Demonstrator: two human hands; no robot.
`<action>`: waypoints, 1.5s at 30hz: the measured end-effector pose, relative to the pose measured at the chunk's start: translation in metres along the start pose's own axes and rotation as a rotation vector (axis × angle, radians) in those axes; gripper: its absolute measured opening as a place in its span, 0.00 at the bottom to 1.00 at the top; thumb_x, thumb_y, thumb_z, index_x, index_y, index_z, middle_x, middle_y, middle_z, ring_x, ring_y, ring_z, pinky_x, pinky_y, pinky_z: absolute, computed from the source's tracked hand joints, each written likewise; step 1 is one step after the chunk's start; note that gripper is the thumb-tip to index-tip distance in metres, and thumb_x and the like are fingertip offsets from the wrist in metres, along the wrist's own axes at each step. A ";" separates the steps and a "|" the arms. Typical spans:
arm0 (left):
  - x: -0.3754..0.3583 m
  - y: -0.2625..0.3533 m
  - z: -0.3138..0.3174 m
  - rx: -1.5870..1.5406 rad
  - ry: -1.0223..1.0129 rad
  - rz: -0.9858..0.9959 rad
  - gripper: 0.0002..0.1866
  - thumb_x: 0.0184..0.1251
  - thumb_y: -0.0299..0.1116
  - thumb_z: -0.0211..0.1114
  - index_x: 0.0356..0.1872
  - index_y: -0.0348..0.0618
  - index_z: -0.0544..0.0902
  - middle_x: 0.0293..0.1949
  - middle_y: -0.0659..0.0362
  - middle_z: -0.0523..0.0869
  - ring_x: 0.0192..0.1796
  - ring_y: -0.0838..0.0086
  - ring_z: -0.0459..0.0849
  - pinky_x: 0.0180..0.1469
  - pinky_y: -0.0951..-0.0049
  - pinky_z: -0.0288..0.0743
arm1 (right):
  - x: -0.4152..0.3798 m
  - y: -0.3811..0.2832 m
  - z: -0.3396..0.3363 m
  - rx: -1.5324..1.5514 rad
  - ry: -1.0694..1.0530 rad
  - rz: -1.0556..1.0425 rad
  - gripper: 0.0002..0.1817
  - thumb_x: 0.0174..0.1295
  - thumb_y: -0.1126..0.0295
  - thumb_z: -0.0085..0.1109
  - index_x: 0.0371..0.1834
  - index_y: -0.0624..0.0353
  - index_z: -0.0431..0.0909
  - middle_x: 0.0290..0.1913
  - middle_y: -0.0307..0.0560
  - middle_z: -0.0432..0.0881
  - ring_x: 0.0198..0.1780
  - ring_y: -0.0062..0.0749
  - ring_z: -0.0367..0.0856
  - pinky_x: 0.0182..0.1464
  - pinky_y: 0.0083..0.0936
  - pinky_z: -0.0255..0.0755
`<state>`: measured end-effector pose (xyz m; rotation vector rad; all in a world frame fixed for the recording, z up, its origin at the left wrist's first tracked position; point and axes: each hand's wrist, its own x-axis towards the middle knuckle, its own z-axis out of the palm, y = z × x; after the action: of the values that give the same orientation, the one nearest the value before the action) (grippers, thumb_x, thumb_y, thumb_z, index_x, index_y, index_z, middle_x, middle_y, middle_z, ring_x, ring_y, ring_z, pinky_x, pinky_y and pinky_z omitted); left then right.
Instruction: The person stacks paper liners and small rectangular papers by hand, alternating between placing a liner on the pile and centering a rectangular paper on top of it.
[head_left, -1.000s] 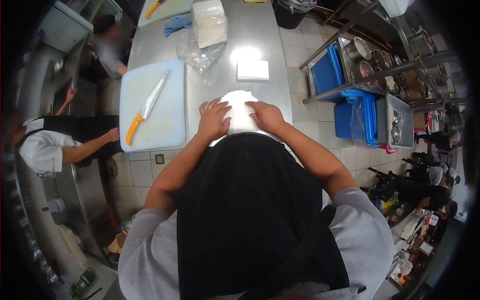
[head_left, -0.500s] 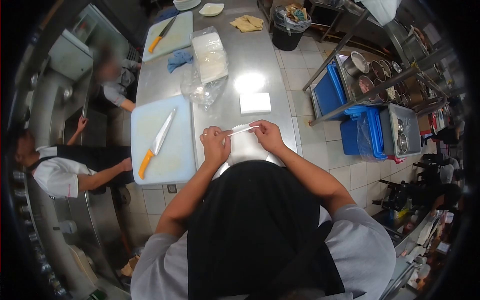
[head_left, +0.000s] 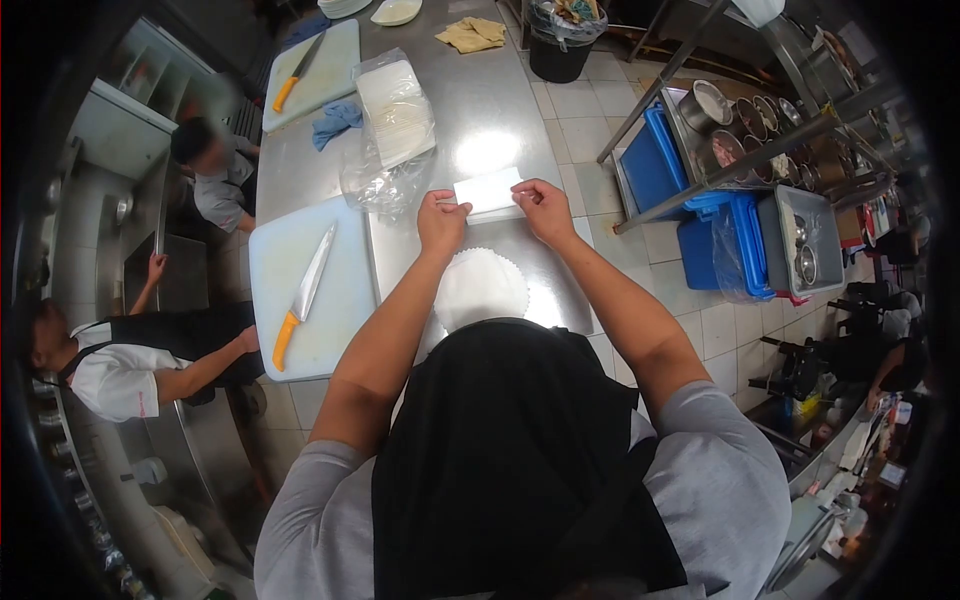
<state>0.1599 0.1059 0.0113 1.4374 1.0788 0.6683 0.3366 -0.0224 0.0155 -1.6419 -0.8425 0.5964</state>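
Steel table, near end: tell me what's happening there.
The left hand and right hand have fingers at either end of a white rectangular pile on the table. A round, scalloped white sheet lies between the forearms. To the left, a yellow-handled knife rests untouched on a cutting board.

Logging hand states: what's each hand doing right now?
Left hand: curled at left end of the white stack; grip unclear.
Right hand: curled at its right end; grip unclear.
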 end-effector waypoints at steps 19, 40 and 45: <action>-0.005 -0.002 0.014 0.360 0.092 0.073 0.18 0.63 0.30 0.77 0.51 0.39 0.82 0.35 0.53 0.91 0.40 0.60 0.91 0.49 0.62 0.83 | -0.001 0.029 0.007 -0.242 0.105 0.050 0.06 0.62 0.71 0.72 0.40 0.58 0.89 0.31 0.44 0.83 0.33 0.31 0.81 0.42 0.29 0.77; -0.027 0.002 0.024 1.204 -0.511 0.659 0.47 0.74 0.45 0.56 0.85 0.28 0.47 0.87 0.38 0.45 0.89 0.49 0.40 0.88 0.47 0.35 | -0.020 -0.003 -0.001 -1.147 -0.511 -0.279 0.50 0.69 0.52 0.56 0.88 0.65 0.45 0.89 0.64 0.41 0.90 0.53 0.38 0.86 0.61 0.35; -0.027 -0.010 0.018 1.150 -0.501 0.516 0.49 0.77 0.55 0.54 0.86 0.31 0.46 0.88 0.42 0.44 0.90 0.50 0.40 0.87 0.41 0.35 | -0.020 -0.008 -0.004 -1.282 -0.585 -0.225 0.52 0.73 0.42 0.52 0.89 0.62 0.41 0.90 0.59 0.39 0.91 0.48 0.35 0.87 0.59 0.30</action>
<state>0.1624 0.0728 0.0035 2.7410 0.6594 -0.0800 0.3257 -0.0401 0.0228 -2.4560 -2.0935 0.3580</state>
